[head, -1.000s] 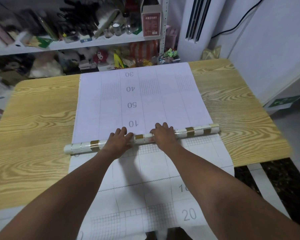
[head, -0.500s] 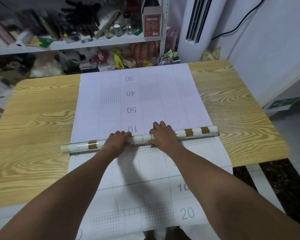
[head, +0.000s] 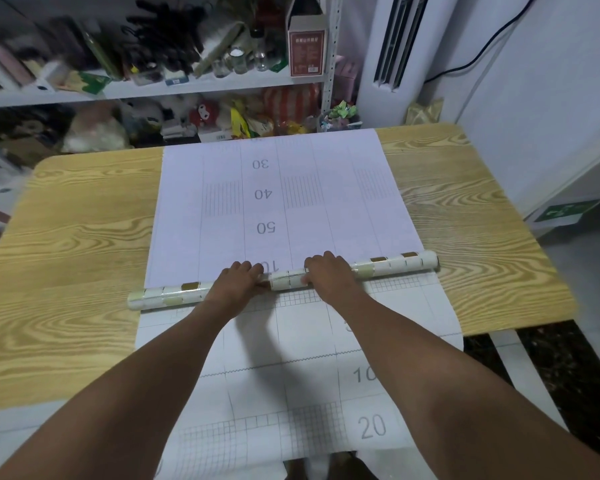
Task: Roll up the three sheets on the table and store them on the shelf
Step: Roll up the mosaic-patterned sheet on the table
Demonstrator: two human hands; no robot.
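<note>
Two hands sit on one roll [head: 388, 268], side by side near its middle, w/ a short bare stretch of roll between them. Left hand [head: 238, 284] is palm down, fingers bent over the top of the roll and thumb tucked at the near side, so it grips the roll. Right hand [head: 329, 277] does the same, fingers curled over the far side. The roll is white w/ gold patches and lies crosswise on the table [head: 84, 237], a bit slanted: left end nearer the person and past the sheet's edge onto bare wood, right end farther away. Beyond the roll the top sheet [head: 326, 202] lies flat, pale lilac, printed 30, 40, 50 upside down, its far edge at the table's far edge. On the near side a lower sheet [head: 291, 341] w/ grid print and 10, 20 runs from under the roll twd the person and hangs off the near edge. Shelf [head: 201, 86] stands behind the table, crammed w/ stuff, incl. a red-brown box [head: 307, 50] and a red plush toy [head: 207, 112] lower down. Dark floor [head: 568, 375] shows at right.
</note>
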